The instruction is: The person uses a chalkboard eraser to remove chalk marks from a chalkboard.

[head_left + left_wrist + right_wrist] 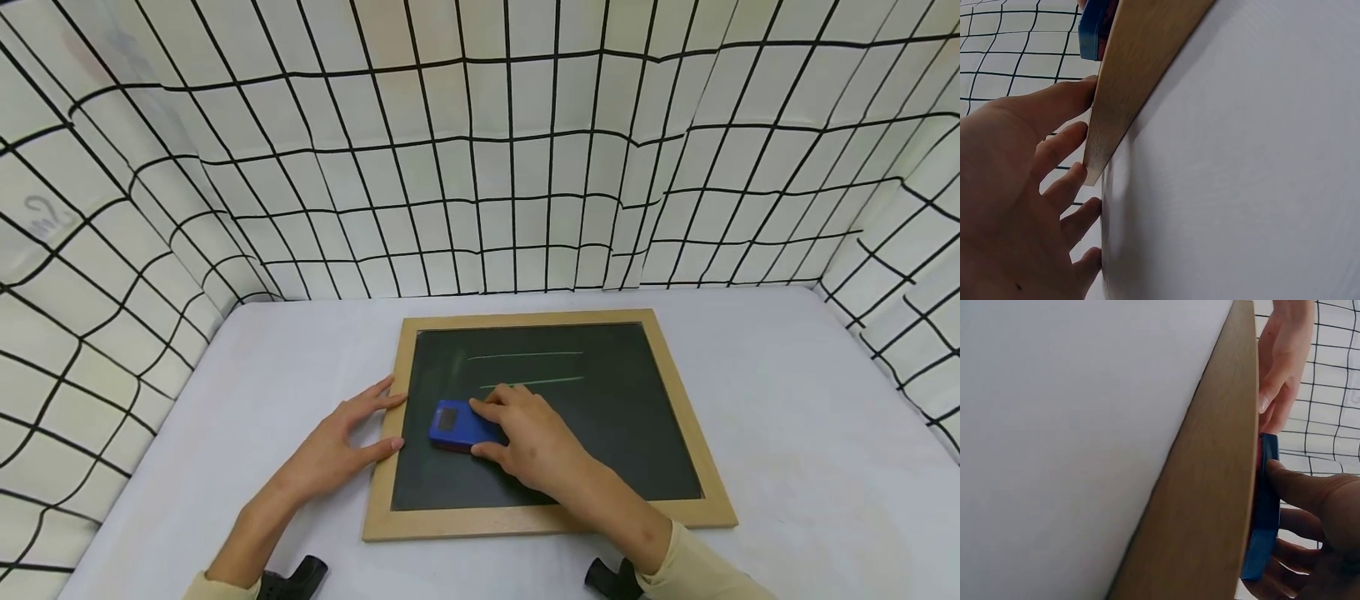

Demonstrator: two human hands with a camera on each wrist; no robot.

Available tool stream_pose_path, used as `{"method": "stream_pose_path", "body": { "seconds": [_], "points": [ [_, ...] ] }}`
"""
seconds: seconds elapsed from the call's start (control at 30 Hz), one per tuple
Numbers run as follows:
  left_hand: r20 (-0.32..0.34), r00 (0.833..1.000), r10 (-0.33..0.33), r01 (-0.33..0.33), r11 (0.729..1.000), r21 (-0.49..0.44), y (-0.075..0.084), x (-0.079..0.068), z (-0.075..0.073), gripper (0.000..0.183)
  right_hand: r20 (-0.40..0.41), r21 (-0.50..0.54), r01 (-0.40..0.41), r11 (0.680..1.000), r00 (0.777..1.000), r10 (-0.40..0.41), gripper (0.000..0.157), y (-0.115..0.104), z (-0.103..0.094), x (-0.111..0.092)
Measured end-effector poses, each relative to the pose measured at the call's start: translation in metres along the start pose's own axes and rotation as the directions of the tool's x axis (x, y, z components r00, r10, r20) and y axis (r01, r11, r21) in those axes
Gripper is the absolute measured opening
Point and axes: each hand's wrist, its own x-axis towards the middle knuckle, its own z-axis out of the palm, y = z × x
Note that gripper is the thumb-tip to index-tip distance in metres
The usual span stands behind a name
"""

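A small chalkboard (630, 450) with a light wooden frame (457, 525) lies on the white table. Two green chalk lines (540, 381) run across its upper half. My right hand (536, 437) grips a blue chalkboard eraser (450, 425) between thumb and fingers, on the board's left-centre part. In the right wrist view the blue eraser (1266, 512) sits against the board, a strip of red at its underside. With fingers spread, my left hand (337, 446) touches the left side of the frame. The left wrist view shows its thumb and some fingertips at the frame's edge.
White walls with a black grid (480, 167) enclose the table at the back and both sides. White cloth (810, 433) covers the tabletop around the board. Black wrist devices (296, 579) show at the bottom edge of the head view.
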Motion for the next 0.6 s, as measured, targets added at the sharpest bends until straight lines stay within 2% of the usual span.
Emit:
{"method": "stream_pose_path", "body": {
  "seconds": [0.17, 0.6],
  "points": [
    [-0.002, 1.000, 0.002, -0.002, 1.000, -0.002, 0.001, 0.001, 0.001, 0.063, -0.044, -0.019, -0.001, 1.000, 0.999, 0.001, 0.059, 0.008, -0.003, -0.006],
    [-0.014, 1.000, 0.014, -0.014, 1.000, -0.009, -0.001, 0.001, 0.002, 0.064, -0.133, -0.055, -0.130, 0.990, 0.984, 0.121, 0.060, 0.044, -0.019, -0.027]
  ]
}}
